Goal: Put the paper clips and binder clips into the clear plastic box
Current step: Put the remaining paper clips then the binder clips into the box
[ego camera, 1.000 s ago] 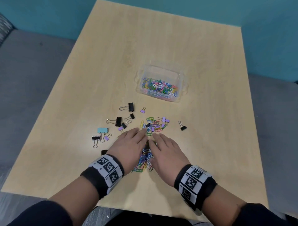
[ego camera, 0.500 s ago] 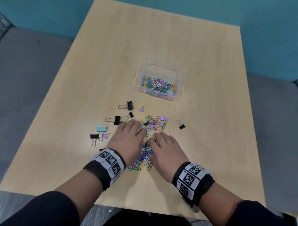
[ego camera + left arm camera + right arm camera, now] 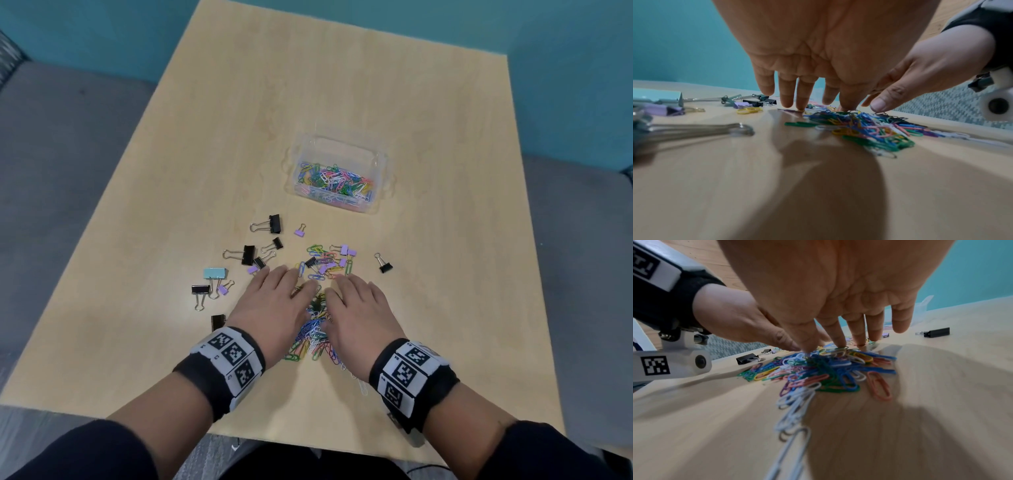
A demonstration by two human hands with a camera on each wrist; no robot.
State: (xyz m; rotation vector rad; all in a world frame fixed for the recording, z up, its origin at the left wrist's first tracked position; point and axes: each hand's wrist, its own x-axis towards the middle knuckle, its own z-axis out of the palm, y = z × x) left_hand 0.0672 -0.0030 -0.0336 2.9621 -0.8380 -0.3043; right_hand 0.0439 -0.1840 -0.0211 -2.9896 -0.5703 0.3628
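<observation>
Head view: box (image 3: pixel 380 192) at 12 o'clock from hands, holding a layer of paper clips; no binder clips seen inside. Left hand (image 3: pixel 274 310) and right hand (image 3: pixel 359 313) palm-down, fingers straight, flanking loose clip pile (image 3: pixel 313 337). More clips (image 3: pixel 325 262) just past fingertips toward 12. Binder clips (image 3: pixel 245 254) scattered from 9 to 11 o'clock, one (image 3: pixel 385 265) at 1 o'clock, all on table (image 3: pixel 445 308).

Left wrist: fingers (image 3: pixel 786 97) spread, tips touching table at pile edge, nothing pinched.

Right wrist: fingers (image 3: pixel 840 335) spread, tips resting on pile (image 3: pixel 822 369), nothing gripped.

Judged roughly half done on paper clips; binder clips untouched. Left: scoop pile, sweep strays, collect binders.
</observation>
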